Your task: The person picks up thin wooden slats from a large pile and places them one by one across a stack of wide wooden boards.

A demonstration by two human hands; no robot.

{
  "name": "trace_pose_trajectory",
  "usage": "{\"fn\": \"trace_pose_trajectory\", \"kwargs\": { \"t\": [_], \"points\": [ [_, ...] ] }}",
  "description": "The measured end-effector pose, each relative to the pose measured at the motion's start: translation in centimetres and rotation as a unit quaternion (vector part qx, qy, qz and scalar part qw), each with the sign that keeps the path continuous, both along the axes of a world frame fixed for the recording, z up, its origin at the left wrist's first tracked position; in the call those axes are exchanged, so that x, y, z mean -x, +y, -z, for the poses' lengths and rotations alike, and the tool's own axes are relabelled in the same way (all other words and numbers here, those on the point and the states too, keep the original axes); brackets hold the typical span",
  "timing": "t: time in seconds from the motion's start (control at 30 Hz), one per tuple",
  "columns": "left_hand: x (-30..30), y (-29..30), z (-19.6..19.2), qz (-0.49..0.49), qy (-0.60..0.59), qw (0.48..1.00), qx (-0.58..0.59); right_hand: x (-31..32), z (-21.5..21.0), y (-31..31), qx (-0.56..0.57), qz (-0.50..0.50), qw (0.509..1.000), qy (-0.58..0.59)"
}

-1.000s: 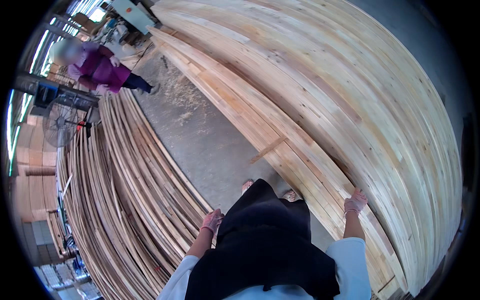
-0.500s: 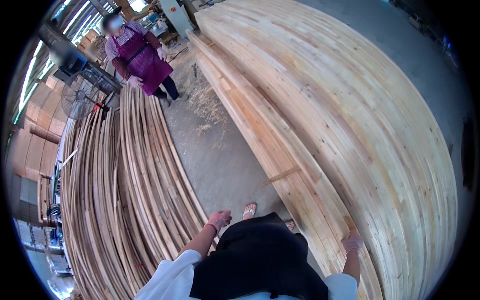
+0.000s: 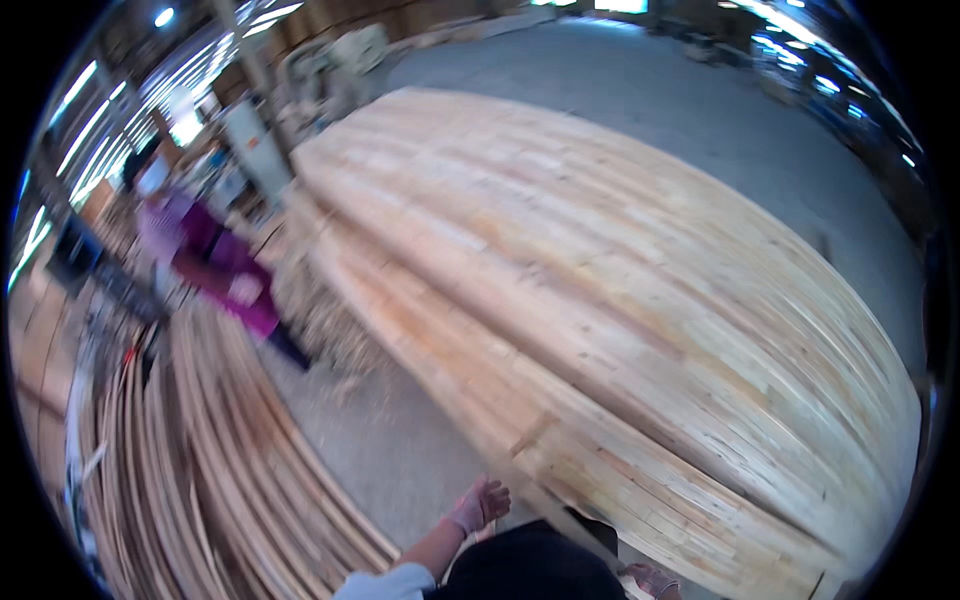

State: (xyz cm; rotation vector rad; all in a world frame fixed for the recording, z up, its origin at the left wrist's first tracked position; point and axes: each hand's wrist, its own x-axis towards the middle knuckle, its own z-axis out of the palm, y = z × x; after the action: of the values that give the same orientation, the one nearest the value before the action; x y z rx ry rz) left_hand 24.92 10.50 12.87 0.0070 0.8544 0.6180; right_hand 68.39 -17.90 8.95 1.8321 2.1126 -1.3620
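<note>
Head view: the narrow row of boards [image 3: 610, 470] lies flat just beside the wide stack [image 3: 600, 250], both seemingly laid out already; what is left is unclear. The left hand [image 3: 480, 505] hangs near the row, its grip loose and empty; the right hand's [image 3: 652, 578] grip I cannot tell. Leftward lies a pile of strips [image 3: 240, 440]; beyond, a co-worker [image 3: 215, 255].
</note>
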Motion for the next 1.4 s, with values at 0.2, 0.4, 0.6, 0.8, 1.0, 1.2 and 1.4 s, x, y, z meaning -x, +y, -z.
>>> {"fn": "trace_pose_trajectory", "kwargs": {
  "t": [0.2, 0.4, 0.6, 0.8, 1.0, 1.2, 1.4],
  "points": [
    [-3.1, 1.8, -1.3, -0.098, -0.075, 0.991, 0.054, 5.9, -8.0, 2.6, 0.167, 0.05, 0.985, 0.002],
    [-2.8, 1.7, 2.2, -0.066, -0.02, 0.993, 0.092, 7.0, -12.9, -0.6, 0.333, 0.385, 0.859, 0.046],
    [-2.0, 3.2, 1.8, -0.077, 0.079, 0.989, 0.101, 3.4, -10.3, -11.1, 0.402, 0.155, 0.869, -0.241],
    [-1.5, 4.1, 0.4, -0.074, 0.083, 0.992, 0.066, 4.0, -8.2, -9.7, 0.405, 0.199, 0.843, -0.293],
    [0.0, 5.1, 2.9, -0.058, 0.07, 0.995, 0.041, 3.8, -7.0, -8.9, 0.391, 0.211, 0.847, -0.291],
    [0.4, 5.9, 1.0, -0.068, 0.077, 0.994, 0.029, 4.0, -7.3, -5.3, 0.386, 0.195, 0.852, -0.294],
    [0.6, 3.5, -8.9, 0.193, 0.373, 0.779, -0.466, 0.5, -0.5, -8.6, 0.257, 0.153, 0.908, -0.292]
  ]
}}
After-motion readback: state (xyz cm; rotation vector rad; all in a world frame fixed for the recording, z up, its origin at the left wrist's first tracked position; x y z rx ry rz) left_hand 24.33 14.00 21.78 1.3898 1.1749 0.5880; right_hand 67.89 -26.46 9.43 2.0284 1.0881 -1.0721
